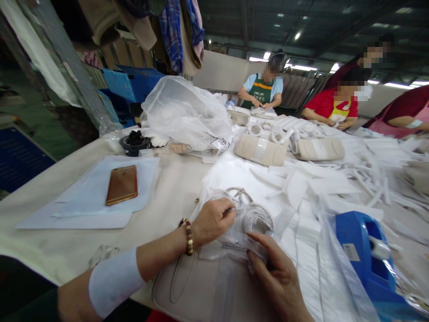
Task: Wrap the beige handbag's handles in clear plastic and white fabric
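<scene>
Under left hand (214,220), clear bag (248,223), contents blurred, right hand (279,279) cut off

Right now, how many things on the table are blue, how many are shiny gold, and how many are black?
Blue plastic tape dispenser: 1
Shiny gold flat phone: 1
Black round roll of tape: 1
Total: 3

Blue tape dispenser (368,259) cut off at btm-right edge; co-workers' faces blurred.

One phone (122,184), one blue tape dispenser (363,250), two beige pads (260,150) on the table, four co-workers (262,87)
</scene>
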